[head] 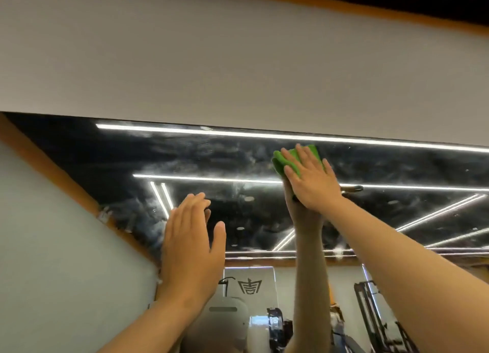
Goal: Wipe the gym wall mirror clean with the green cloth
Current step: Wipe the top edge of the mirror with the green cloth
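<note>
The wall mirror fills the middle of the head view, its glass streaked with cloudy smears near the top edge. My right hand presses the green cloth flat against the glass just below that edge, fingers straight and spread. The cloth shows only above and left of the fingers. Lower and to the left, my left hand lies flat on the mirror with fingers straight, holding nothing. Both hands are doubled by their reflections.
A pale wall band runs above the mirror, with an orange strip and dark ceiling higher up. The glass reflects ceiling light strips, gym machines and a headset. An orange frame edge slants down the left side.
</note>
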A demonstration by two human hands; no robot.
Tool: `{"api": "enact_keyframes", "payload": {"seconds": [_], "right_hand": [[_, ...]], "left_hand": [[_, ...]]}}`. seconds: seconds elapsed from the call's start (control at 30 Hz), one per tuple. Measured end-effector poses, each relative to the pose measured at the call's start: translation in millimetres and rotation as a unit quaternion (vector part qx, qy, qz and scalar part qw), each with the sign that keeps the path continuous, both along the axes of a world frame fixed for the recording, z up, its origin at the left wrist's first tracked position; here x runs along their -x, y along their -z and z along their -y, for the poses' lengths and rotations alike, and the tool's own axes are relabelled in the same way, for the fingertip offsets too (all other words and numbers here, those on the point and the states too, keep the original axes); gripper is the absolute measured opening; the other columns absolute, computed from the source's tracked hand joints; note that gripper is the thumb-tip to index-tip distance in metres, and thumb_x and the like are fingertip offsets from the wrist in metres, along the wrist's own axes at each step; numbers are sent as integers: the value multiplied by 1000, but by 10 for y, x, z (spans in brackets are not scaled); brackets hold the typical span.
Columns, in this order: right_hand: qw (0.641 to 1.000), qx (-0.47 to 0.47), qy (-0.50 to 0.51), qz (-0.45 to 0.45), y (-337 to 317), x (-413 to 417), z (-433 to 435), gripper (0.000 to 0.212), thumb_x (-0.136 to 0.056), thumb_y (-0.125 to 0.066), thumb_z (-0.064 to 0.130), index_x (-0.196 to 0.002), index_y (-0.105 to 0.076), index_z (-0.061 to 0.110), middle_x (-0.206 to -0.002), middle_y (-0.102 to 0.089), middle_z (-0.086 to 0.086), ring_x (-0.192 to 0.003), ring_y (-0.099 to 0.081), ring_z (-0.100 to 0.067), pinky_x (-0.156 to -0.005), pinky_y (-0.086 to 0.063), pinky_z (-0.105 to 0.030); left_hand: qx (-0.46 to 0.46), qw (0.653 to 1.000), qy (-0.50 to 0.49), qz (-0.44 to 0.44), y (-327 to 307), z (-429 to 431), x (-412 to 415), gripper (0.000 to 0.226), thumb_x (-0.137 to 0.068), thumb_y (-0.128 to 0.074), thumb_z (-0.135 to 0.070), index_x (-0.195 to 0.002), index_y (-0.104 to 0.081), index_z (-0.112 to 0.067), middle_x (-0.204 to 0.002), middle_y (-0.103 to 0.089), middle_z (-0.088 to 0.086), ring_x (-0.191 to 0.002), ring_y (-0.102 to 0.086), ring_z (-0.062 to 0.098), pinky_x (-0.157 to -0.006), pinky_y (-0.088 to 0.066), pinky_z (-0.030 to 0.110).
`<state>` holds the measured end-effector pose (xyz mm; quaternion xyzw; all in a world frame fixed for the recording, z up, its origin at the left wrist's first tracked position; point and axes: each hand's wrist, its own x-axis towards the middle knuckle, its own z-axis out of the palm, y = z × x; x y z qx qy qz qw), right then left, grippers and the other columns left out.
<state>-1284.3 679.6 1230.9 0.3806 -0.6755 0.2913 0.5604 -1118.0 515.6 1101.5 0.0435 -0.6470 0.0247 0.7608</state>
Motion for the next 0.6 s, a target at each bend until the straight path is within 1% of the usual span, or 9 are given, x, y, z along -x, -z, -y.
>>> {"api": "enact_keyframes", "payload": {"seconds": [0.07, 0.13, 0.2, 0.27, 0.3, 0.37, 0.43, 0.5, 0.6], "right_hand": [[1000, 10, -19, 10, -125, -264, 261, 51, -108, -13, 44, -156, 3, 43, -167, 12, 4, -152, 16, -13, -122, 11, -43], [998, -21, -28, -54, -100, -537, 571, 51, -108, -13, 46, -156, 2, 43, -167, 12, 6, -152, 16, -13, -121, 14, -43], [988, -73, -31, -132, 40, -624, 679, 50, -107, -12, 49, -155, 1, 46, -166, 10, 11, -151, 16, -8, -122, 14, -41], [979, -103, -35, -173, 131, -479, 528, 51, -102, -9, 54, -151, 2, 51, -164, 10, 18, -148, 17, 0, -122, 14, -37], [978, -109, -34, -172, 132, -361, 403, 51, -98, -7, 55, -148, 4, 53, -161, 11, 21, -145, 19, 3, -121, 13, -34], [988, -87, -11, -130, 38, -120, 155, 48, -98, -7, 55, -144, 7, 55, -160, 12, 24, -142, 20, 6, -120, 12, -31], [997, -39, 8, -59, -140, 10, 13, 45, -106, -11, 50, -147, 7, 54, -165, 11, 18, -147, 16, 1, -120, 11, -33], [1000, 6, 9, -10, -354, -59, 86, 49, -108, -14, 44, -154, 2, 48, -167, 8, 11, -152, 12, -7, -122, 9, -39], [1000, 26, -14, -7, -565, -437, 424, 51, -108, -14, 44, -158, -1, 41, -168, 8, 5, -153, 12, -14, -123, 8, -44]], "left_hand": [[44, 997, -58, 9, -97, 42, -40, 43, -97, -45, -34, -135, -54, -14, -143, -53, 4, -140, -41, 23, -120, -24, 47], [37, 996, -80, 20, -230, 67, -96, 43, -98, -52, -31, -138, -52, -14, -146, -51, 5, -142, -38, 22, -121, -15, 39], [21, 995, -91, 20, -361, 117, -148, 49, -95, -52, -32, -140, -50, -11, -148, -49, 7, -143, -37, 24, -122, -14, 38], [22, 993, -119, 18, -432, 192, -190, 49, -96, -49, -32, -138, -51, -8, -146, -50, 10, -142, -39, 26, -123, -17, 41], [25, 992, -126, 16, -440, 235, -205, 46, -98, -48, -30, -138, -52, -7, -145, -51, 11, -142, -40, 27, -122, -18, 42], [22, 992, -122, 14, -425, 267, -211, 46, -98, -50, -29, -138, -51, -6, -145, -51, 11, -141, -40, 29, -121, -19, 42], [26, 993, -118, 10, -401, 257, -191, 50, -95, -51, -32, -138, -51, -8, -146, -50, 10, -141, -41, 28, -121, -22, 44], [27, 993, -115, 3, -402, 261, -176, 53, -93, -50, -36, -138, -51, -9, -145, -51, 9, -139, -43, 27, -120, -25, 45], [0, 997, -79, -6, -419, 312, -177, 56, -93, -50, -39, -141, -48, -11, -146, -49, 7, -139, -42, 27, -117, -34, 51]]}}
